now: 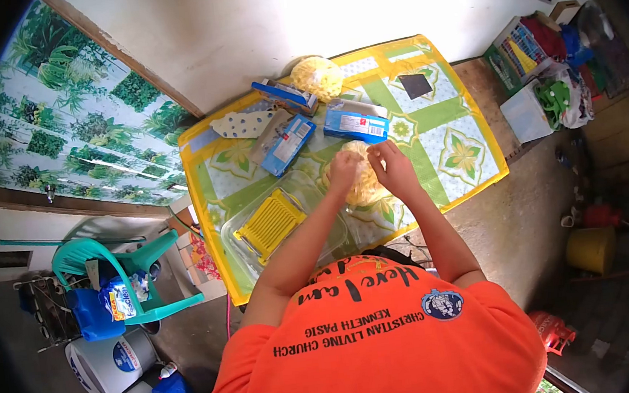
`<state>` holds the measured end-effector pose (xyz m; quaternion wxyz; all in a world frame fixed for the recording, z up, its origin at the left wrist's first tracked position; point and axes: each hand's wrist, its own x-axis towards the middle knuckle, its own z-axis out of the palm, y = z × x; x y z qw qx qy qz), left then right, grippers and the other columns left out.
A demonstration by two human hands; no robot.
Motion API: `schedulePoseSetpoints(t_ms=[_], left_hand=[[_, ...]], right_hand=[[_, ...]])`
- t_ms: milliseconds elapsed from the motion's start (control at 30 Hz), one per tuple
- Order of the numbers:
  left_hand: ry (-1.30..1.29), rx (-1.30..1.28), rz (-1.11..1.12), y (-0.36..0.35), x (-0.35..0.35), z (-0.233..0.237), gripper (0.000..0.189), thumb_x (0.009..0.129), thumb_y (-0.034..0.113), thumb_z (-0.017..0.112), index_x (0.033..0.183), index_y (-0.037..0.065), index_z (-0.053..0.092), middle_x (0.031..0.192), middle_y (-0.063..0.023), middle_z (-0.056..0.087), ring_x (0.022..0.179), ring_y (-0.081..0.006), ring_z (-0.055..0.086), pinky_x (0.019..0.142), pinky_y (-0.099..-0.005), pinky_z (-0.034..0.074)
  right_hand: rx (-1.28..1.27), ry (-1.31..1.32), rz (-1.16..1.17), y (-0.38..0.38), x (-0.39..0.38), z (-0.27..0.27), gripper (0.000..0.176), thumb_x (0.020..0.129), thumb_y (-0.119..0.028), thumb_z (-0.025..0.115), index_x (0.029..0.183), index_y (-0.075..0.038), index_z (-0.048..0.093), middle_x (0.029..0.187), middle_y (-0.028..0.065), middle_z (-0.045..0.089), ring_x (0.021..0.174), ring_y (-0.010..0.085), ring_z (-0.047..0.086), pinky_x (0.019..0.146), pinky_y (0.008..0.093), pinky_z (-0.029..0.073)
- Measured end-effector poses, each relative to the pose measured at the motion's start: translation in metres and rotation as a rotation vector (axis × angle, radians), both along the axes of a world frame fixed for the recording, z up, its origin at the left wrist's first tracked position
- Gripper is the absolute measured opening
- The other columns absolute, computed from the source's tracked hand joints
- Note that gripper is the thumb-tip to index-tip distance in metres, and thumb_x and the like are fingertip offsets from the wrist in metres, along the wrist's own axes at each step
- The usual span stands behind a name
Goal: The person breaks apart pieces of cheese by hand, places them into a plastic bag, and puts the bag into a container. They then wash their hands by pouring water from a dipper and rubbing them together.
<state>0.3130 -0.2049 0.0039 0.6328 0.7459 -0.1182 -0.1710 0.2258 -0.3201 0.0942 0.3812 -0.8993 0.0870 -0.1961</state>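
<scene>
My left hand (pixel 345 172) and my right hand (pixel 393 167) are close together over a round heap of pale yellow pieces (pixel 363 189) near the table's front edge. The fingers of both hands are drawn into a pinch. Whatever they hold is too small to make out. Just beyond my hands lies an opened blue-and-white box (pixel 356 122), with a second such box (pixel 288 144) to its left. A yellow slotted plastic piece (pixel 270 224) sits in a clear plastic container (pixel 240 258) to the left of my left forearm.
Another pale yellow heap (pixel 317 78) stands at the table's back, beside a third blue box (pixel 286 95) and a spotted cloth (pixel 242 124). A dark square (pixel 417 86) lies on the patterned tablecloth (pixel 465 153). A green plastic chair (pixel 82 257) is at left.
</scene>
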Motion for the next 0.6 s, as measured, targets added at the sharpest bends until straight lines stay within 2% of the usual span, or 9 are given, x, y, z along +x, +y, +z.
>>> schedulePoseSetpoints(t_ms=[33,133,267,333,433,467,500,567,600], left_hand=[[0.268,-0.088,-0.046,0.003,0.001,0.005,0.018,0.088,0.024,0.058,0.091,0.007,0.062,0.087,-0.0016,0.057,0.076,-0.0088,0.054,0.061,-0.0262,0.044],[0.385,-0.178,-0.167,0.009,0.008,0.011,0.017,0.088,0.022,0.059,0.092,0.006,0.061,0.083,-0.0006,0.057,0.07,-0.0082,0.053,0.059,-0.0238,0.044],[0.325,-0.12,-0.09,0.009,0.002,0.023,0.016,0.09,0.02,0.057,0.093,0.005,0.06,0.079,-0.001,0.057,0.064,-0.0076,0.052,0.056,-0.0221,0.043],[0.319,-0.135,-0.098,0.01,0.003,0.01,0.016,0.091,0.02,0.056,0.093,0.004,0.06,0.078,-0.0013,0.057,0.063,-0.0075,0.052,0.055,-0.0223,0.043],[0.023,0.082,-0.09,0.004,0.01,-0.01,0.015,0.09,0.016,0.057,0.096,0.003,0.06,0.078,-0.001,0.057,0.067,-0.0084,0.053,0.056,-0.0234,0.043],[-0.069,0.008,-0.046,0.002,0.008,-0.016,0.016,0.089,0.015,0.057,0.099,0.003,0.06,0.077,-0.0014,0.058,0.07,-0.0093,0.054,0.058,-0.0245,0.044],[-0.159,-0.065,-0.002,0.0,0.001,0.004,0.017,0.088,0.014,0.058,0.101,0.002,0.06,0.077,-0.0018,0.058,0.072,-0.0102,0.055,0.06,-0.0256,0.045],[-0.254,-0.186,-0.115,0.0,-0.001,0.014,0.021,0.087,0.011,0.057,0.106,0.003,0.059,0.081,-0.0034,0.059,0.077,-0.0129,0.056,0.064,-0.0274,0.046],[-0.259,-0.232,-0.273,0.001,0.004,0.011,0.023,0.087,0.01,0.057,0.109,0.004,0.058,0.085,-0.0046,0.06,0.079,-0.0146,0.057,0.067,-0.0281,0.046]], right_hand=[[-0.058,-0.004,0.012,0.001,-0.002,0.001,0.014,0.086,-0.015,0.061,0.097,-0.007,0.059,0.092,0.0119,0.06,0.079,0.0314,0.062,0.066,0.0376,0.05],[-0.161,-0.004,0.035,0.009,-0.006,0.0,0.013,0.084,-0.016,0.061,0.094,-0.008,0.059,0.091,0.0118,0.06,0.078,0.0309,0.062,0.064,0.0384,0.051],[-0.168,-0.006,0.053,0.007,0.0,-0.033,0.011,0.08,-0.014,0.063,0.089,-0.009,0.06,0.083,0.0092,0.061,0.076,0.0289,0.062,0.062,0.0376,0.051],[-0.177,-0.038,0.065,0.008,0.001,-0.036,0.01,0.078,-0.013,0.064,0.086,-0.01,0.06,0.079,0.0081,0.06,0.074,0.0279,0.061,0.061,0.0372,0.051],[-0.168,-0.103,0.074,0.007,0.003,-0.031,0.011,0.076,-0.012,0.066,0.083,-0.009,0.059,0.076,0.0074,0.059,0.071,0.0274,0.061,0.06,0.0367,0.05],[-0.162,-0.113,0.081,0.004,0.003,-0.027,0.012,0.074,-0.011,0.068,0.082,-0.009,0.059,0.077,0.0077,0.06,0.071,0.0275,0.061,0.06,0.0364,0.05],[-0.155,-0.122,0.088,0.002,0.002,-0.023,0.013,0.073,-0.011,0.069,0.081,-0.009,0.06,0.078,0.0079,0.06,0.071,0.0277,0.061,0.061,0.0361,0.05],[-0.242,-0.113,0.106,-0.002,0.003,-0.011,0.014,0.072,-0.011,0.07,0.08,-0.009,0.059,0.077,0.0074,0.06,0.071,0.0269,0.061,0.061,0.0358,0.05],[-0.286,-0.109,0.115,-0.005,0.004,-0.008,0.014,0.071,-0.01,0.071,0.079,-0.009,0.059,0.077,0.0071,0.06,0.071,0.0266,0.061,0.061,0.0356,0.05]])
